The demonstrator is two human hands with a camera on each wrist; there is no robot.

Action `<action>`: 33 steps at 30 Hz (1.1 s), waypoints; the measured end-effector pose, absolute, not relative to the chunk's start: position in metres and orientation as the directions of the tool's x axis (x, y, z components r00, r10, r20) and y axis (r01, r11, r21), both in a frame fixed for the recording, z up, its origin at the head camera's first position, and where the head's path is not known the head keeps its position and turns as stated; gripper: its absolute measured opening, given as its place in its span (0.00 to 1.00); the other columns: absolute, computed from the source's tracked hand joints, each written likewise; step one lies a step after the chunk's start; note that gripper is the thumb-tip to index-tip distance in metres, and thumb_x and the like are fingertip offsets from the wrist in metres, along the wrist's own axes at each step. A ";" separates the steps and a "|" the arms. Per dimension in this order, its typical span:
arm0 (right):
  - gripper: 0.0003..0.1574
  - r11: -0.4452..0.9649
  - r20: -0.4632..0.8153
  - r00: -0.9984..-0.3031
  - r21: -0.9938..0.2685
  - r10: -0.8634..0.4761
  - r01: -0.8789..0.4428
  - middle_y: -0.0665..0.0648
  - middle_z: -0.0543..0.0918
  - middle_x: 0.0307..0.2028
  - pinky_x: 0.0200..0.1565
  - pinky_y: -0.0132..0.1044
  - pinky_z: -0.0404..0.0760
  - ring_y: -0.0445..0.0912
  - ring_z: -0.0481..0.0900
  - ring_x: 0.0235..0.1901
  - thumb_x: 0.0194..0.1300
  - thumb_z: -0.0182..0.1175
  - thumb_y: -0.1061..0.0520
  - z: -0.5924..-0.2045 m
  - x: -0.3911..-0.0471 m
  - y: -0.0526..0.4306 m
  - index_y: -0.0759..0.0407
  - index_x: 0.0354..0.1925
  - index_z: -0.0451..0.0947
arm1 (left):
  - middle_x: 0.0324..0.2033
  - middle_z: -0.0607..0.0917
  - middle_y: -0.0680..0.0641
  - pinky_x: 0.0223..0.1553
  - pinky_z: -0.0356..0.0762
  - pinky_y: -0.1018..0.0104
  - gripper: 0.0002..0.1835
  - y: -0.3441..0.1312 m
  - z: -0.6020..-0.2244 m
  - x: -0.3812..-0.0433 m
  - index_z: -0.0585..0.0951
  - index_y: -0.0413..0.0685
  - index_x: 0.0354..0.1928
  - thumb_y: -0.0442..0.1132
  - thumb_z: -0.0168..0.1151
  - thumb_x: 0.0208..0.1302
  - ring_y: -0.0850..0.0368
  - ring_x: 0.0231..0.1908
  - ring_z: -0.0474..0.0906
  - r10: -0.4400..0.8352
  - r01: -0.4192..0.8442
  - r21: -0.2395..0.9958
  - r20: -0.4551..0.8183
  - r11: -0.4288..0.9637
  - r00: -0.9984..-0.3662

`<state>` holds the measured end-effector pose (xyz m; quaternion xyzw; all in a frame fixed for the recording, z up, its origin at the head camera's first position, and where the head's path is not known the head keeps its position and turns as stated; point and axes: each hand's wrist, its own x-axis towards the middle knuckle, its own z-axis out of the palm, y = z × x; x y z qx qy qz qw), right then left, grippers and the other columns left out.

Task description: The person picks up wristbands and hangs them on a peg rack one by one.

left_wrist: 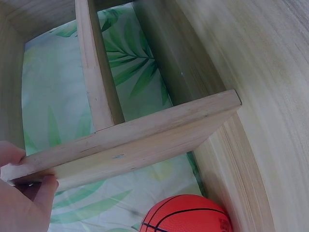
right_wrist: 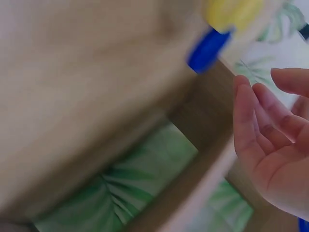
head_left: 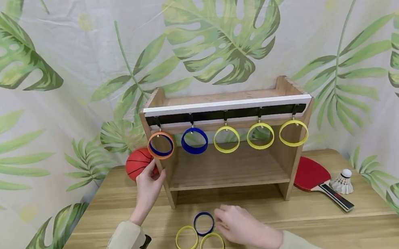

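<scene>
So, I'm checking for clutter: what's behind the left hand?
From the head view, the ball shows behind the left hand, which grips the shelf. The part of the ball that the hand covers cannot be seen.

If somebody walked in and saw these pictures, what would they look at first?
Probably the five bright rings hanging in a row across the front of the wooden shelf: one orange-and-blue, one blue and three yellow. Next might come the red ball on the shelf's left, beside the left hand gripping the shelf's side. On the right, the red paddle lies near a white shuttlecock.
</scene>
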<state>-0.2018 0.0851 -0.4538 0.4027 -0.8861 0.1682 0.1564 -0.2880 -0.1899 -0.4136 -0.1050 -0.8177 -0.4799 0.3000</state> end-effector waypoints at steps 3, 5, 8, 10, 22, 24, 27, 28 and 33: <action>0.06 0.633 0.351 -0.657 -0.198 -0.667 -0.748 0.48 0.81 0.27 0.24 0.19 0.70 0.32 0.75 0.24 0.58 0.67 0.61 -0.470 -0.203 0.083 0.55 0.29 0.78 | 0.43 0.88 0.34 0.37 0.76 0.88 0.23 -0.190 -0.414 -0.288 0.80 0.37 0.60 0.27 0.63 0.60 0.46 0.41 0.86 -0.114 0.468 0.722 0.596 0.510 -0.795; 0.06 0.642 0.318 -0.672 -0.208 -0.669 -0.738 0.47 0.79 0.26 0.22 0.19 0.67 0.31 0.71 0.23 0.58 0.66 0.62 -0.478 -0.204 0.081 0.54 0.28 0.77 | 0.42 0.88 0.34 0.37 0.77 0.87 0.23 -0.190 -0.415 -0.289 0.80 0.37 0.59 0.27 0.63 0.60 0.46 0.41 0.86 -0.116 0.479 0.717 0.607 0.507 -0.786; 0.08 0.654 0.270 -0.691 -0.226 -0.670 -0.722 0.46 0.78 0.24 0.21 0.19 0.64 0.30 0.68 0.22 0.56 0.66 0.62 -0.485 -0.206 0.079 0.53 0.27 0.76 | 0.42 0.88 0.32 0.36 0.79 0.85 0.23 -0.189 -0.416 -0.290 0.80 0.36 0.59 0.26 0.63 0.59 0.48 0.39 0.87 -0.114 0.497 0.705 0.626 0.507 -0.772; 0.08 0.662 0.242 -0.703 -0.237 -0.669 -0.711 0.46 0.77 0.24 0.21 0.19 0.64 0.30 0.67 0.21 0.55 0.67 0.62 -0.487 -0.206 0.078 0.53 0.26 0.76 | 0.42 0.88 0.32 0.36 0.79 0.84 0.23 -0.189 -0.415 -0.290 0.80 0.36 0.59 0.26 0.63 0.59 0.49 0.40 0.87 -0.109 0.499 0.706 0.624 0.502 -0.774; 0.09 0.628 0.269 -0.680 -0.262 -0.682 -0.733 0.47 0.84 0.25 0.25 0.16 0.69 0.30 0.75 0.25 0.57 0.65 0.66 -0.484 -0.211 0.076 0.54 0.27 0.79 | 0.44 0.88 0.34 0.37 0.77 0.86 0.23 -0.189 -0.411 -0.287 0.79 0.38 0.61 0.28 0.63 0.62 0.44 0.43 0.86 -0.100 0.451 0.741 0.566 0.497 -0.819; 0.09 0.611 0.286 -0.675 -0.287 -0.680 -0.738 0.48 0.85 0.26 0.27 0.16 0.70 0.30 0.76 0.26 0.58 0.65 0.67 -0.475 -0.212 0.078 0.54 0.27 0.79 | 0.44 0.88 0.34 0.37 0.77 0.86 0.23 -0.189 -0.412 -0.287 0.79 0.38 0.61 0.28 0.63 0.62 0.44 0.43 0.86 -0.100 0.454 0.740 0.568 0.497 -0.817; 0.08 0.582 0.300 -0.675 -0.348 -0.674 -0.735 0.49 0.86 0.27 0.29 0.15 0.73 0.31 0.79 0.28 0.59 0.65 0.67 -0.454 -0.212 0.084 0.56 0.28 0.79 | 0.44 0.88 0.35 0.37 0.77 0.86 0.24 -0.190 -0.412 -0.287 0.79 0.39 0.61 0.27 0.63 0.62 0.44 0.43 0.86 -0.101 0.460 0.739 0.573 0.492 -0.813; 0.08 0.573 0.313 -0.674 -0.360 -0.669 -0.736 0.50 0.86 0.28 0.30 0.16 0.74 0.32 0.80 0.29 0.59 0.65 0.67 -0.446 -0.212 0.086 0.56 0.29 0.79 | 0.44 0.88 0.34 0.37 0.77 0.86 0.24 -0.190 -0.412 -0.287 0.79 0.39 0.62 0.27 0.63 0.62 0.44 0.43 0.86 -0.101 0.463 0.738 0.577 0.491 -0.811; 0.06 0.528 0.399 -0.647 -0.375 -0.650 -0.762 0.51 0.86 0.28 0.32 0.19 0.77 0.34 0.80 0.29 0.61 0.65 0.66 -0.402 -0.211 0.099 0.57 0.30 0.80 | 0.44 0.88 0.33 0.37 0.77 0.87 0.24 -0.190 -0.412 -0.286 0.79 0.37 0.61 0.27 0.63 0.62 0.42 0.43 0.86 -0.103 0.468 0.736 0.582 0.489 -0.807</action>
